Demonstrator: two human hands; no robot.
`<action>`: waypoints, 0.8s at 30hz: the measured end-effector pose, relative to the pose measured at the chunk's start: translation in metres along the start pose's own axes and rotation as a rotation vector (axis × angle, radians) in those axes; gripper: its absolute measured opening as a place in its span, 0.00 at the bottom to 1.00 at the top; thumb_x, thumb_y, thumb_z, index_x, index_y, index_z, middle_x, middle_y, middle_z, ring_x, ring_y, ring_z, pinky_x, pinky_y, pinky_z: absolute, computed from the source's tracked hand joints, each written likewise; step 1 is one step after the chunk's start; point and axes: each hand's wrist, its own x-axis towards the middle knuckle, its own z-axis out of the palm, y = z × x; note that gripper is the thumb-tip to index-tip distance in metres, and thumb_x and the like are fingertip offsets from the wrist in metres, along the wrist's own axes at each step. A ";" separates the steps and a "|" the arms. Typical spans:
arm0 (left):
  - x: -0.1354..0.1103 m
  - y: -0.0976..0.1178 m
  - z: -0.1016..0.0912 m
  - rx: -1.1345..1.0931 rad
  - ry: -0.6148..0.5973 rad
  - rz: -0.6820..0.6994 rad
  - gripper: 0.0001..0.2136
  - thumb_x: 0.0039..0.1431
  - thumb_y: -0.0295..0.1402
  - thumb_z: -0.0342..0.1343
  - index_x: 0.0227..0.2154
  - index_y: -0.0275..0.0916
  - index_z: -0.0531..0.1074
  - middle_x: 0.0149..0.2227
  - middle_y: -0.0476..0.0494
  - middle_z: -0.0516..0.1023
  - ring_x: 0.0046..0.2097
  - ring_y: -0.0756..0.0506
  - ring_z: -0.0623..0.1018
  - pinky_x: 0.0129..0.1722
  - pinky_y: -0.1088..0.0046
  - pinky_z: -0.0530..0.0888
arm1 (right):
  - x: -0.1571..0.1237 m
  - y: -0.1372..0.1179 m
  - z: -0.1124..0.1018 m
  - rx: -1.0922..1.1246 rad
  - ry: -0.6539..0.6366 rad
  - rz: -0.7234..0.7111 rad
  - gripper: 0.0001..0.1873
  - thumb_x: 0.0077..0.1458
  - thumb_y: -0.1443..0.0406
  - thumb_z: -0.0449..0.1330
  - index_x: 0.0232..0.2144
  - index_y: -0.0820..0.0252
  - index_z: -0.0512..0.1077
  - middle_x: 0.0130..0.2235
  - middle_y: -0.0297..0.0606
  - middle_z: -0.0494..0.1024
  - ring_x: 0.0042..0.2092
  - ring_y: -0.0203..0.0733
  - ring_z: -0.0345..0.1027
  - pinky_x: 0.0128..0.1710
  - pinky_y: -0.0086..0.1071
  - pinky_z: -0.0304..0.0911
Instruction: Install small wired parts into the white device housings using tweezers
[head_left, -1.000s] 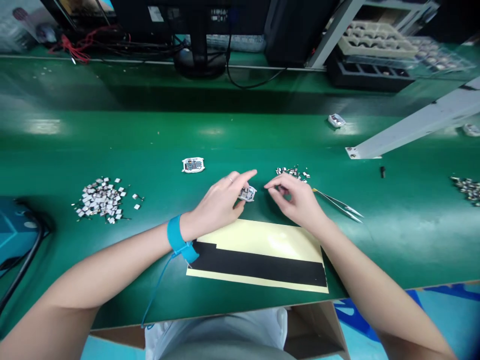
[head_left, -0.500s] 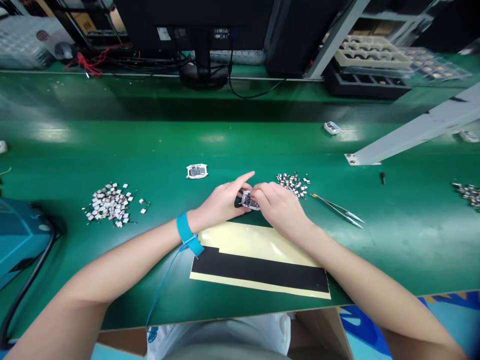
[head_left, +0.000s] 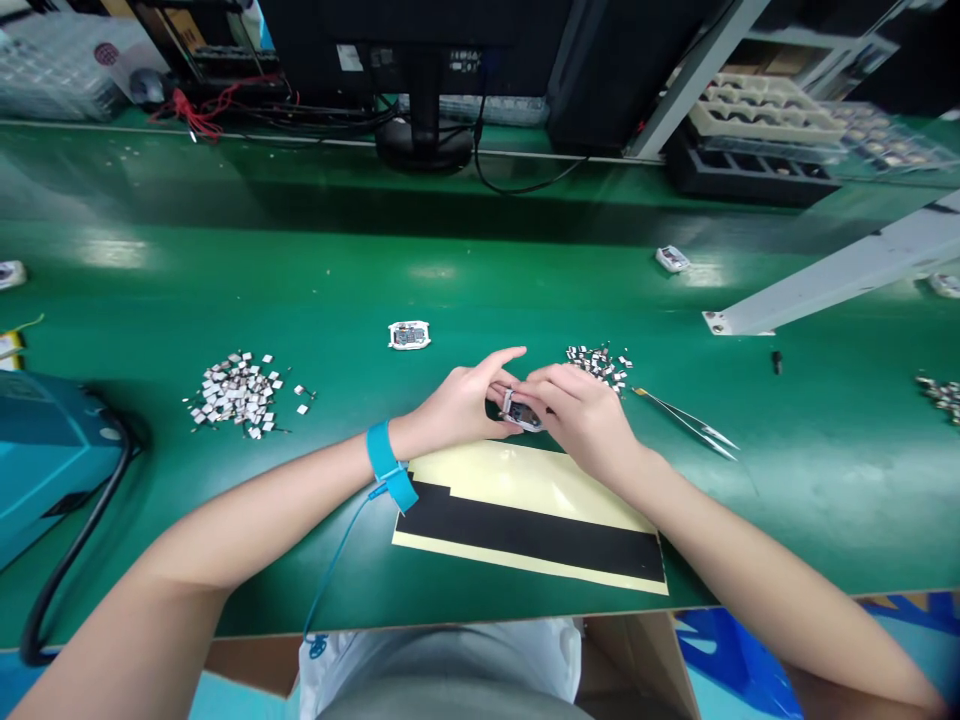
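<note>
Fingers (head_left: 501, 358) of the left hand (head_left: 457, 405) pinch a circuit module (head_left: 520, 412) at its left edge, index finger extended; the right hand (head_left: 585, 415) closes its fingertips on the module's right side; the module is held just above the counter (head_left: 225, 280), at the far edge of the yellow-and-black sheet (head_left: 525, 510). Judged status: one module in work; a second module (head_left: 409, 336) lies apart beyond the hands; a third module (head_left: 673, 259) lies far right; the left heap (head_left: 238, 392) and the right heap (head_left: 600, 362) of small parts lie loose; the tweezers (head_left: 686, 423) lie untouched.
</note>
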 end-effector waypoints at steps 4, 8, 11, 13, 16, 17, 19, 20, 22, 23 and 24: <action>-0.002 0.000 0.003 -0.044 0.059 -0.026 0.32 0.41 0.25 0.61 0.51 0.35 0.55 0.38 0.41 0.74 0.36 0.49 0.76 0.36 0.75 0.75 | -0.005 -0.004 0.002 0.037 0.068 0.046 0.11 0.52 0.76 0.49 0.32 0.64 0.70 0.31 0.40 0.76 0.30 0.37 0.66 0.26 0.29 0.63; -0.003 0.002 0.004 -0.030 0.108 -0.004 0.30 0.41 0.24 0.61 0.49 0.35 0.57 0.38 0.41 0.74 0.35 0.49 0.76 0.36 0.75 0.74 | -0.003 -0.004 -0.001 0.053 0.074 0.113 0.09 0.51 0.73 0.52 0.30 0.61 0.71 0.32 0.38 0.77 0.31 0.37 0.68 0.28 0.30 0.63; -0.003 0.004 0.003 -0.077 0.132 0.041 0.29 0.42 0.27 0.61 0.48 0.37 0.57 0.39 0.41 0.74 0.36 0.49 0.76 0.38 0.75 0.74 | 0.001 -0.002 -0.003 0.271 0.072 0.236 0.06 0.51 0.70 0.55 0.29 0.59 0.71 0.32 0.37 0.75 0.33 0.37 0.68 0.29 0.31 0.63; -0.003 0.004 0.003 -0.103 0.139 0.055 0.28 0.42 0.27 0.61 0.48 0.37 0.57 0.39 0.41 0.74 0.36 0.49 0.76 0.38 0.75 0.74 | 0.002 -0.001 -0.003 0.402 0.084 0.298 0.05 0.51 0.69 0.56 0.28 0.57 0.71 0.31 0.36 0.74 0.33 0.36 0.67 0.28 0.30 0.62; -0.003 0.004 0.003 -0.120 0.143 0.053 0.28 0.42 0.27 0.61 0.48 0.36 0.57 0.39 0.41 0.74 0.36 0.50 0.76 0.38 0.75 0.74 | 0.002 0.000 -0.001 0.495 0.098 0.344 0.03 0.50 0.68 0.58 0.27 0.57 0.71 0.31 0.35 0.73 0.31 0.35 0.66 0.25 0.29 0.60; -0.003 0.004 0.003 -0.127 0.142 0.053 0.28 0.42 0.27 0.61 0.48 0.35 0.58 0.39 0.40 0.74 0.36 0.50 0.76 0.38 0.75 0.74 | 0.001 0.000 -0.001 0.500 0.099 0.350 0.03 0.49 0.68 0.58 0.27 0.58 0.71 0.31 0.35 0.73 0.31 0.34 0.66 0.24 0.28 0.59; -0.004 0.003 0.003 -0.143 0.142 0.046 0.28 0.42 0.26 0.61 0.47 0.35 0.58 0.39 0.40 0.74 0.36 0.49 0.76 0.38 0.74 0.74 | -0.001 0.001 0.000 0.436 0.084 0.316 0.03 0.50 0.68 0.57 0.26 0.59 0.71 0.32 0.36 0.72 0.31 0.34 0.64 0.25 0.28 0.59; -0.004 0.002 0.003 -0.152 0.145 0.037 0.27 0.42 0.26 0.61 0.47 0.35 0.58 0.39 0.40 0.74 0.36 0.49 0.76 0.38 0.74 0.74 | -0.001 0.002 0.000 0.364 0.061 0.272 0.03 0.50 0.67 0.57 0.26 0.59 0.71 0.33 0.37 0.72 0.30 0.34 0.63 0.26 0.29 0.59; -0.004 0.000 0.004 -0.176 0.152 0.005 0.27 0.42 0.26 0.61 0.47 0.36 0.59 0.40 0.39 0.74 0.36 0.49 0.76 0.38 0.73 0.74 | -0.003 0.003 0.000 0.186 0.008 0.161 0.04 0.50 0.67 0.57 0.28 0.59 0.72 0.36 0.39 0.73 0.28 0.34 0.60 0.28 0.31 0.58; -0.004 -0.001 0.004 -0.193 0.155 -0.013 0.27 0.42 0.26 0.61 0.47 0.36 0.59 0.40 0.39 0.74 0.37 0.48 0.76 0.38 0.73 0.74 | -0.004 0.004 -0.001 0.112 -0.003 0.115 0.04 0.50 0.67 0.57 0.29 0.59 0.72 0.36 0.39 0.73 0.27 0.34 0.58 0.28 0.31 0.57; -0.004 -0.001 0.004 -0.209 0.154 -0.032 0.27 0.41 0.27 0.61 0.46 0.35 0.59 0.40 0.39 0.74 0.37 0.48 0.76 0.38 0.73 0.74 | -0.004 0.005 -0.003 0.060 -0.003 0.086 0.04 0.50 0.66 0.57 0.29 0.59 0.72 0.36 0.38 0.73 0.27 0.34 0.57 0.26 0.30 0.56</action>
